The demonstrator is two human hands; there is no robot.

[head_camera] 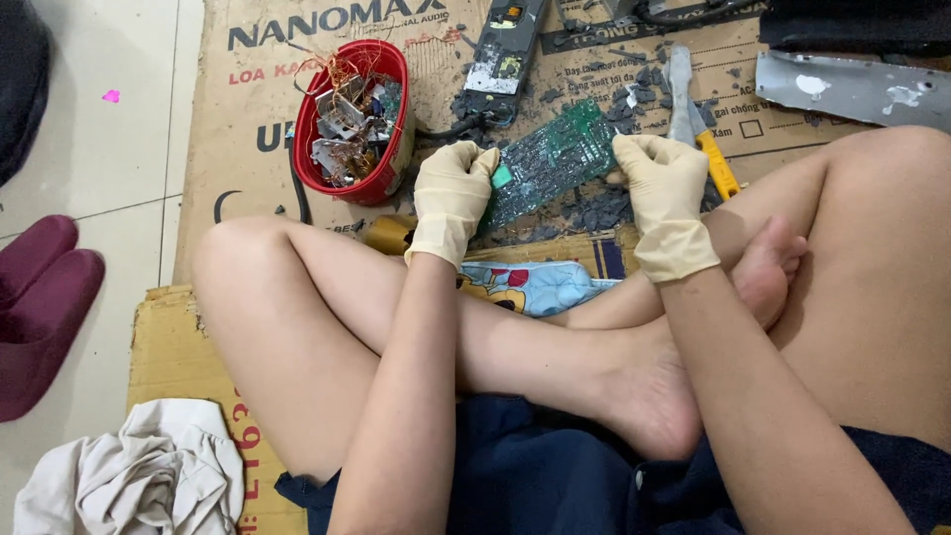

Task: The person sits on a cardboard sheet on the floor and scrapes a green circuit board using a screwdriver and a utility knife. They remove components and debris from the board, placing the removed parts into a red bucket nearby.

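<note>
Green and flat, the printed circuit board [550,159] hung between my two hands, just above the flattened brown cardboard sheet [248,109] I sat on with my legs crossed. My left hand [454,190], in a cream rubber glove, had its fingers curled shut over the board's left edge. My right hand [662,173], gloved the same way, was closed on the board's right edge, thumb on top. The board tilted a little, its right end higher than its left.

Under the board lay a scatter of small dark grey broken bits [594,210] on the cardboard. Just left of my left hand stood a red oval plastic tub [396,163] filled with copper wire and metal scrap. A yellow-handled tool [715,163] lay just beyond my right hand, and a long black electronic strip [507,48] lay further up the cardboard. A bent grey metal plate [852,89] lay at the far right. Near my left knee were a crumpled white cloth [139,476] and dark red slippers [45,307] on the tiled floor [109,159].
</note>
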